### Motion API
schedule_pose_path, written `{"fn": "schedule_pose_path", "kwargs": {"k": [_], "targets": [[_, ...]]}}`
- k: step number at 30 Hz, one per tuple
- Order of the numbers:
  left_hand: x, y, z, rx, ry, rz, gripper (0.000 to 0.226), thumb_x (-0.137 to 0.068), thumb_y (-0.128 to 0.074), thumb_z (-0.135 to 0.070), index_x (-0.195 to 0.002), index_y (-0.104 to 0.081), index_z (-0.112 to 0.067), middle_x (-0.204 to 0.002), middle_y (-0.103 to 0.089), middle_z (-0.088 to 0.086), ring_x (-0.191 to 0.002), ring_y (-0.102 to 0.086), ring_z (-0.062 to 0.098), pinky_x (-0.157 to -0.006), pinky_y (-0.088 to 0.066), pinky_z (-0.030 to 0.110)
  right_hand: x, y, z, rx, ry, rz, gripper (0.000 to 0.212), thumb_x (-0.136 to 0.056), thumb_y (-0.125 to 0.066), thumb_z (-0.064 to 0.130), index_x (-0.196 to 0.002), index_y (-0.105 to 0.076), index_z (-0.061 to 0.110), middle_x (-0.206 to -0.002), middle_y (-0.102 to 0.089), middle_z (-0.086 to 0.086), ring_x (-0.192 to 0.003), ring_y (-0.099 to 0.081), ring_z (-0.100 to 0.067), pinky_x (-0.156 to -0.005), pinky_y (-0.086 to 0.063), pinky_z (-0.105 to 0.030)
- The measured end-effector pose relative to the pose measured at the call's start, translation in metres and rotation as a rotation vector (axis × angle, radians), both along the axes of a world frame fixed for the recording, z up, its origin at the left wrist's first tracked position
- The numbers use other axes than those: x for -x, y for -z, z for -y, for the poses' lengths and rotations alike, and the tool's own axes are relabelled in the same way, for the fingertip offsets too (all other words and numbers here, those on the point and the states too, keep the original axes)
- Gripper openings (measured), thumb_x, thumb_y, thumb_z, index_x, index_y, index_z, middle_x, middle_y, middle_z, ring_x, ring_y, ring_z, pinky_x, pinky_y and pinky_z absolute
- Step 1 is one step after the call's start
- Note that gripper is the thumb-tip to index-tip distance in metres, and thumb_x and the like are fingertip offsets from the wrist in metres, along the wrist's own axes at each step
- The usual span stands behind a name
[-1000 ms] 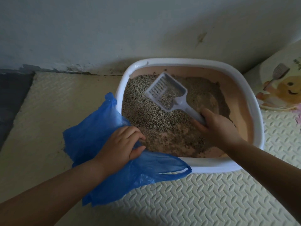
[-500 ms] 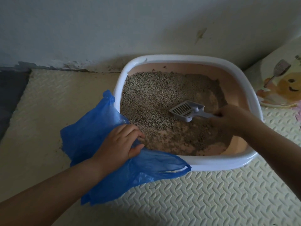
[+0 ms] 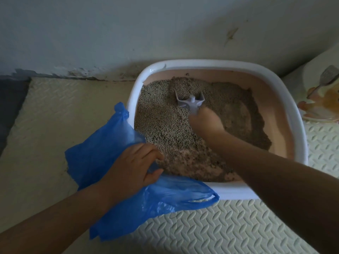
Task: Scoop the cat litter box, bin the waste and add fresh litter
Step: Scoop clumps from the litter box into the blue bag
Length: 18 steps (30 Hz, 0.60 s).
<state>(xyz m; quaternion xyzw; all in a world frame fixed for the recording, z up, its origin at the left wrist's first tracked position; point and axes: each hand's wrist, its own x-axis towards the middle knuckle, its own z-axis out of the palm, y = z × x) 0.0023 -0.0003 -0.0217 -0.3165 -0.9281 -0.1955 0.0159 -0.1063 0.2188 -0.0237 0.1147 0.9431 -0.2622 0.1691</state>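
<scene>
A white-rimmed litter box (image 3: 231, 63) with a pink inside stands against the wall, part-filled with grey-brown litter (image 3: 165, 125). My right hand (image 3: 206, 120) grips the handle of a pale grey scoop (image 3: 190, 101), whose blade is dug into the litter at the far middle of the box; only its back end shows. My left hand (image 3: 132, 171) holds the edge of a blue plastic bag (image 3: 102, 158) that drapes over the box's near-left corner and lies on the floor mat.
A cream embossed foam mat (image 3: 211, 231) covers the floor. A white bag printed with a cat and a scoop (image 3: 322, 92) leans at the right. The grey wall (image 3: 146, 33) runs behind the box; dark flooring (image 3: 11, 107) lies at the left.
My right hand swung the scoop from the box's right side to the far middle and pushed its blade down into the litter. The left hand kept its hold on the bag.
</scene>
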Motion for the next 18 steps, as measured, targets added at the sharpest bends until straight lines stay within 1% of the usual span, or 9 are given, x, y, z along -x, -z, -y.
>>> {"fn": "schedule_pose_path", "kwargs": {"k": [1, 2, 4, 6, 8, 10, 13, 16, 18], "targets": [[0.000, 0.000, 0.000, 0.004, 0.000, -0.001, 0.032, -0.087, -0.049, -0.041, -0.098, -0.067, -0.017, -0.100, -0.060, -0.004, -0.095, -0.049, 0.010, -0.087, -0.038, 0.024, -0.002, 0.008, 0.008, 0.076, 0.051, -0.005, 0.029, -0.097, -0.038, 0.024, -0.078, -0.053, 0.008, -0.073, -0.059, -0.008, -0.054, -0.052, -0.017, -0.047, -0.043, -0.025], [0.000, 0.000, -0.001, 0.006, 0.001, -0.001, 0.032, -0.087, -0.049, -0.041, -0.098, -0.067, -0.017, -0.100, -0.060, -0.005, -0.095, -0.049, 0.010, -0.087, -0.038, 0.024, -0.004, 0.014, 0.014, 0.116, 0.082, -0.021, 0.026, -0.095, -0.041, 0.023, -0.077, -0.051, 0.007, -0.071, -0.056, -0.007, -0.054, -0.050, -0.016, -0.047, -0.039, -0.024], [0.000, 0.000, -0.001, 0.011, 0.009, 0.003, 0.032, -0.087, -0.049, -0.041, -0.099, -0.066, -0.018, -0.100, -0.059, -0.006, -0.094, -0.050, 0.010, -0.087, -0.037, 0.023, -0.008, 0.023, 0.019, 0.145, 0.122, -0.052, 0.021, -0.094, -0.043, 0.023, -0.086, -0.050, 0.005, -0.068, -0.051, -0.003, -0.055, -0.048, -0.015, -0.046, -0.033, -0.025], [0.000, 0.000, 0.001, 0.012, 0.006, 0.021, 0.031, -0.088, -0.049, -0.042, -0.099, -0.066, -0.018, -0.100, -0.058, -0.007, -0.094, -0.050, 0.009, -0.088, -0.037, 0.022, -0.013, 0.026, 0.013, 0.141, 0.122, -0.069, 0.025, -0.096, -0.042, 0.027, -0.094, -0.051, 0.004, -0.071, -0.053, -0.002, -0.057, -0.050, -0.017, -0.045, -0.031, -0.025], [0.000, -0.001, 0.001, 0.018, 0.003, 0.025, 0.031, -0.088, -0.048, -0.043, -0.098, -0.065, -0.018, -0.099, -0.058, -0.007, -0.093, -0.050, 0.010, -0.087, -0.037, 0.022, -0.017, 0.028, 0.001, 0.115, 0.091, -0.063, 0.030, -0.096, -0.041, 0.031, -0.101, -0.052, 0.004, -0.078, -0.057, -0.005, -0.062, -0.053, -0.019, -0.046, -0.031, -0.026], [0.000, -0.002, 0.000, 0.032, 0.010, 0.021, 0.032, -0.088, -0.048, -0.043, -0.097, -0.066, -0.017, -0.098, -0.059, -0.006, -0.091, -0.051, 0.011, -0.086, -0.038, 0.024, -0.023, 0.026, -0.013, 0.087, 0.061, -0.060, 0.030, -0.097, -0.040, 0.033, -0.102, -0.051, 0.005, -0.079, -0.057, -0.004, -0.062, -0.053, -0.017, -0.047, -0.032, -0.026], [0.001, -0.003, 0.000, 0.053, 0.014, 0.024, 0.033, -0.090, -0.046, -0.043, -0.097, -0.065, -0.017, -0.097, -0.060, -0.005, -0.090, -0.053, 0.013, -0.085, -0.037, 0.024, -0.037, 0.017, -0.034, 0.024, -0.019, -0.112, 0.029, -0.096, -0.042, 0.036, -0.099, -0.048, 0.008, -0.073, -0.053, 0.001, -0.061, -0.052, -0.020, -0.047, -0.031, -0.029], [0.001, -0.003, -0.001, 0.049, 0.015, 0.015, 0.034, -0.090, -0.045, -0.042, -0.096, -0.066, -0.016, -0.096, -0.060, -0.004, -0.091, -0.050, 0.011, -0.086, -0.036, 0.024, -0.056, 0.000, -0.054, -0.027, -0.112, -0.191, 0.029, -0.095, -0.045, 0.040, -0.096, -0.047, 0.011, -0.075, -0.057, -0.003, -0.065, -0.052, -0.027, -0.053, -0.033, -0.033], [0.001, -0.004, -0.002, 0.041, 0.008, 0.006, 0.034, -0.089, -0.045, -0.042, -0.095, -0.066, -0.016, -0.095, -0.061, -0.004, -0.091, -0.048, 0.010, -0.086, -0.036, 0.023, -0.069, -0.013, -0.066, -0.037, -0.155, -0.245, 0.027, -0.094, -0.047, 0.040, -0.091, -0.045, 0.014, -0.069, -0.054, -0.001, -0.061, -0.049, -0.027, -0.052, -0.029, -0.033]]}}
